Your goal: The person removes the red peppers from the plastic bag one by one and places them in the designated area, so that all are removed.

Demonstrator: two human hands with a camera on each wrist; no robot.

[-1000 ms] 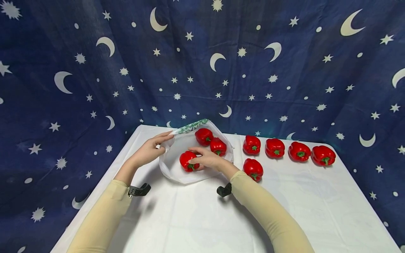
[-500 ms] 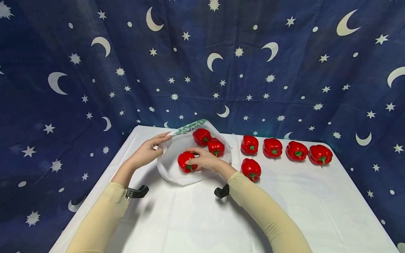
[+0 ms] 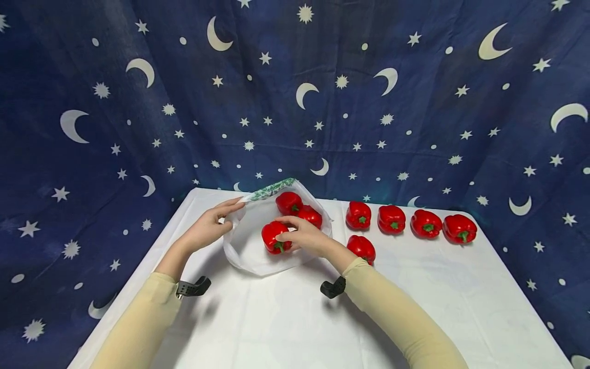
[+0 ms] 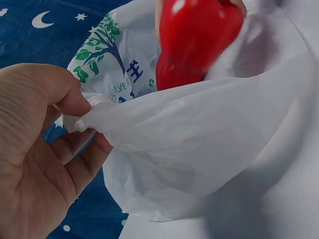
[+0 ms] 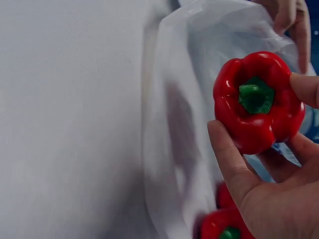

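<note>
A white plastic bag [image 3: 249, 230] with a green tree print lies on the table with its mouth spread. My left hand [image 3: 209, 225] pinches the bag's rim between thumb and fingers, as the left wrist view shows up close. Over the bag's mouth my right hand [image 3: 306, 237] grips a red bell pepper [image 5: 259, 102] with a green stem, thumb on one side and fingers on the other. Two more red bell peppers, a back one [image 3: 289, 203] and a front one [image 3: 311, 216], lie inside the bag, touching or nearly so.
Right of the bag a row of several red bell peppers [image 3: 392, 220] stretches along the table's far side. Another red bell pepper [image 3: 361, 248] lies in front of that row, partly behind the right forearm. A dark blue star-and-moon cloth [image 3: 276, 92] hangs behind the white table [image 3: 286, 323].
The head view has shifted slightly. My right hand still holds the bell pepper over the bag, having moved only a little. My left hand keeps its pinch on the rim.
</note>
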